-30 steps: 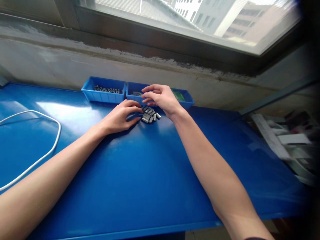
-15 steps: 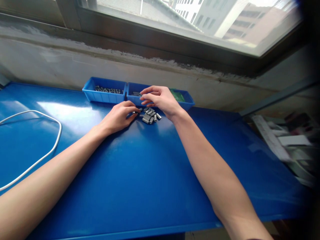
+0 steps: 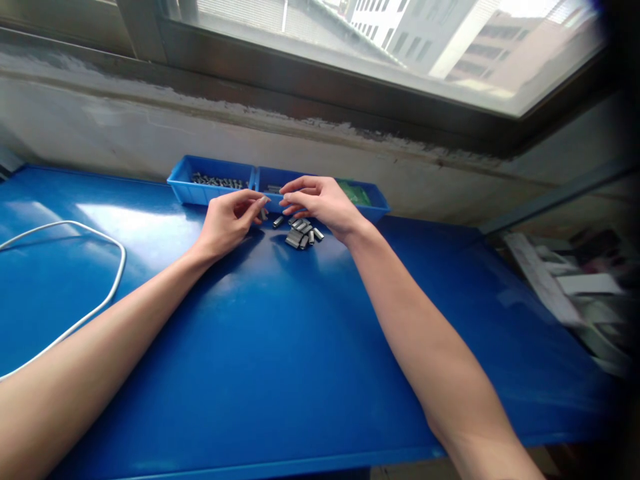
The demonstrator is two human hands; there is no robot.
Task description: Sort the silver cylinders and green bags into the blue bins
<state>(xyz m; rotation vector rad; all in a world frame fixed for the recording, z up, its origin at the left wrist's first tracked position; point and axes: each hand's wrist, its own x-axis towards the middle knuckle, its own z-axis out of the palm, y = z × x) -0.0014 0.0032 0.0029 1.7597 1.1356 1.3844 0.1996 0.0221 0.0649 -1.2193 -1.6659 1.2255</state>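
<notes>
Our left hand (image 3: 225, 220) has a metal piece (image 3: 263, 215) pinched at the fingertips; shallow grip, so it could slip. Right hand (image 3: 327, 203) is half-curled by the middle bin (image 3: 275, 175); can't tell if we're holding anything there. Pile (image 3: 295, 238) sits on the counter (image 3: 240, 347) just below it, loose piece (image 3: 278, 222) beside. Low knuckles could scatter both. Glossy surface, so pieces may slide.
</notes>
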